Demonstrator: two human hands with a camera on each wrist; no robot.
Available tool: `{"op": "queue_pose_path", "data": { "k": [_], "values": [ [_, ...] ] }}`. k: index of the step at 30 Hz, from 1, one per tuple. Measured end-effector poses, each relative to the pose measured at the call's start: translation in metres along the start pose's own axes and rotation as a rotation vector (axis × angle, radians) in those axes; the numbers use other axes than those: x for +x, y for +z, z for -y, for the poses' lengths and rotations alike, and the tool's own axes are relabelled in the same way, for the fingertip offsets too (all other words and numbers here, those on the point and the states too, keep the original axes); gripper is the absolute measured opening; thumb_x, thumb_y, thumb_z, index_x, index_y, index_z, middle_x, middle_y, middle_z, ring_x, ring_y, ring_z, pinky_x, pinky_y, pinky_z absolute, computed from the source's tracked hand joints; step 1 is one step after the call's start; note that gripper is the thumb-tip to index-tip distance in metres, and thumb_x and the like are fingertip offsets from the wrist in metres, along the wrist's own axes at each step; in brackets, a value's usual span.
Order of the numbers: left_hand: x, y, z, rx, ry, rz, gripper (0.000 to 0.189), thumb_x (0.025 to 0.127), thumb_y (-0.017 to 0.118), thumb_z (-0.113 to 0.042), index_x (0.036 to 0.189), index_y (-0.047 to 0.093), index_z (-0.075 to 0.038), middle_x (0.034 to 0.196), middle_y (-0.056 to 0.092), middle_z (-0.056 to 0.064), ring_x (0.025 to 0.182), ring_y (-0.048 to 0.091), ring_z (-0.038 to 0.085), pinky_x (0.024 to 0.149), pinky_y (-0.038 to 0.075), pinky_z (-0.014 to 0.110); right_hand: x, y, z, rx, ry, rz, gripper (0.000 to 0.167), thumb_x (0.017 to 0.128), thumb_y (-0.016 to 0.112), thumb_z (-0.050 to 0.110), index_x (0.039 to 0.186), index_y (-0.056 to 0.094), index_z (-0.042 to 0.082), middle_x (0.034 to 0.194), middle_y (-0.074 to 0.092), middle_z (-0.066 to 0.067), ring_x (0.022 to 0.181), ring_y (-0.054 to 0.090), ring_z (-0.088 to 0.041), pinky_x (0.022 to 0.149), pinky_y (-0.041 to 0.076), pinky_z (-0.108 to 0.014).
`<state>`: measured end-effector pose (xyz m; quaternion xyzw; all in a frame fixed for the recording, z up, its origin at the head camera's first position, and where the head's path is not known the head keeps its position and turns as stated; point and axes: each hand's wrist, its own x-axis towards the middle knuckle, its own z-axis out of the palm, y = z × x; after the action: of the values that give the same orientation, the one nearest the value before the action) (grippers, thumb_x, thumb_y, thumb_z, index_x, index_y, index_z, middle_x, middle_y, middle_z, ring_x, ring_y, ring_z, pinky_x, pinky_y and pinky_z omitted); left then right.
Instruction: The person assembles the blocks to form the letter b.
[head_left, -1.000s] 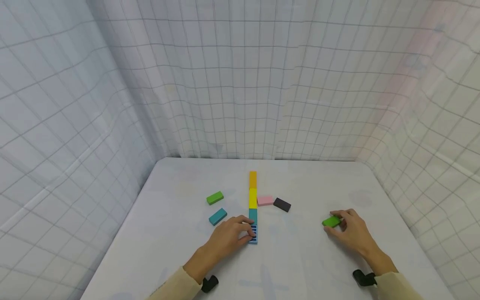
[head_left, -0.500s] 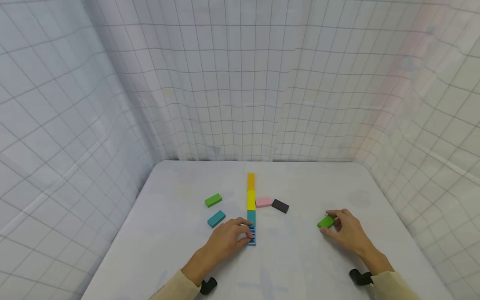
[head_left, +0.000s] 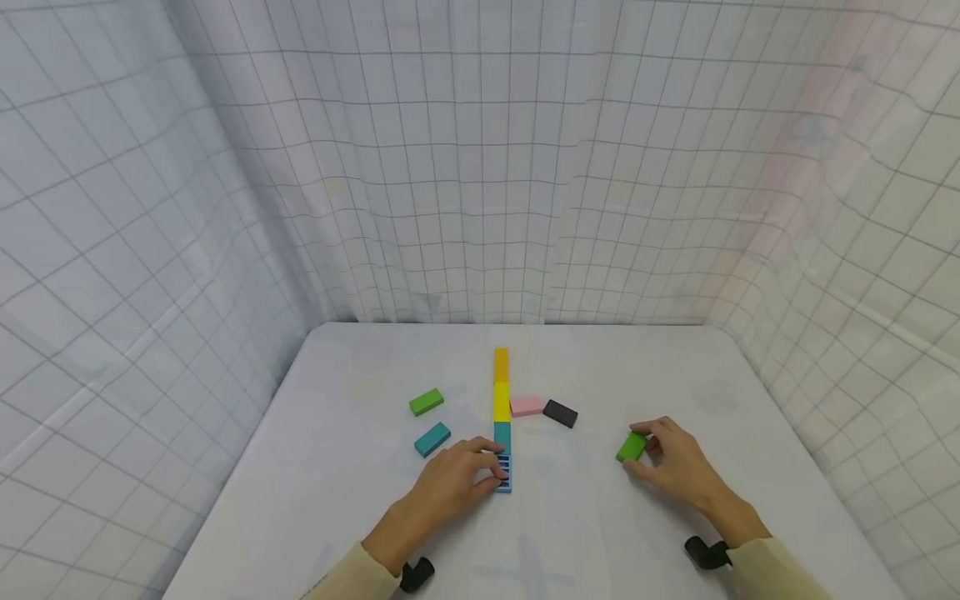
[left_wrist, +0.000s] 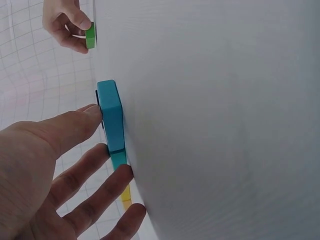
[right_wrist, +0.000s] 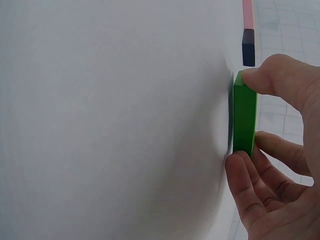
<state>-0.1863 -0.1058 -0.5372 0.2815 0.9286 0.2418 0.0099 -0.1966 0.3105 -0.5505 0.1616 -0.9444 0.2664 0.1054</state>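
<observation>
My left hand (head_left: 450,479) rests with its fingertips on a light blue block (head_left: 507,485) with a slotted top, the nearest in a straight row. In the left wrist view my thumb lies against that block (left_wrist: 112,117), the other fingers spread loosely alongside. Ahead of it, end to end, come a teal block (head_left: 502,435), a yellow block (head_left: 502,402) and an orange block (head_left: 501,365). Over on the right, my right hand (head_left: 675,467) pinches a green block (head_left: 632,447) between thumb and fingers; the right wrist view shows this green block (right_wrist: 244,117) close against the tabletop.
A pink block (head_left: 527,406) lies against the yellow one's right side, with a black block (head_left: 560,414) at its right end. Left of the row are another green block (head_left: 426,402) and another teal block (head_left: 432,439). Gridded white curtains (head_left: 487,208) surround the white table (head_left: 360,375).
My right hand has moved left with the green block, which has turned to a steeper angle. The left hand keeps its place on the light blue block. The head view has shifted slightly.
</observation>
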Motion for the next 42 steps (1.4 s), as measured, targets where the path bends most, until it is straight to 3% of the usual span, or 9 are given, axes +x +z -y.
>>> {"op": "queue_pose_path", "data": {
  "k": [22, 31, 42],
  "values": [
    [0.000, -0.004, -0.005, 0.004, -0.007, 0.000, 0.007, 0.106, 0.089, -0.022, 0.110, 0.093, -0.025, 0.147, 0.081, -0.003, 0.129, 0.079, 0.026, 0.107, 0.069, 0.052, 0.026, 0.027, 0.025, 0.133, -0.179, 0.163, 0.056, 0.093, 0.099, 0.016, 0.143, 0.076, 0.004, 0.127, 0.074, -0.005, 0.104, 0.072, -0.015, 0.090, 0.065, -0.027],
    [-0.001, -0.004, -0.006, -0.019, 0.019, -0.022, 0.007, 0.104, 0.090, -0.018, 0.109, 0.093, -0.023, 0.145, 0.082, 0.000, 0.127, 0.080, 0.027, 0.106, 0.070, 0.052, 0.031, 0.033, 0.035, 0.125, -0.237, 0.163, 0.052, 0.092, 0.099, 0.010, 0.138, 0.076, 0.006, 0.126, 0.076, -0.005, 0.104, 0.075, -0.018, 0.092, 0.067, -0.031],
    [0.000, -0.002, -0.004, 0.009, 0.002, -0.011, 0.007, 0.105, 0.090, -0.021, 0.110, 0.093, -0.025, 0.147, 0.081, -0.002, 0.127, 0.080, 0.026, 0.106, 0.070, 0.049, 0.036, 0.032, 0.036, 0.151, -0.263, 0.156, 0.046, 0.092, 0.096, 0.003, 0.134, 0.079, 0.004, 0.128, 0.076, -0.008, 0.106, 0.077, -0.020, 0.094, 0.069, -0.033]
  ]
}}
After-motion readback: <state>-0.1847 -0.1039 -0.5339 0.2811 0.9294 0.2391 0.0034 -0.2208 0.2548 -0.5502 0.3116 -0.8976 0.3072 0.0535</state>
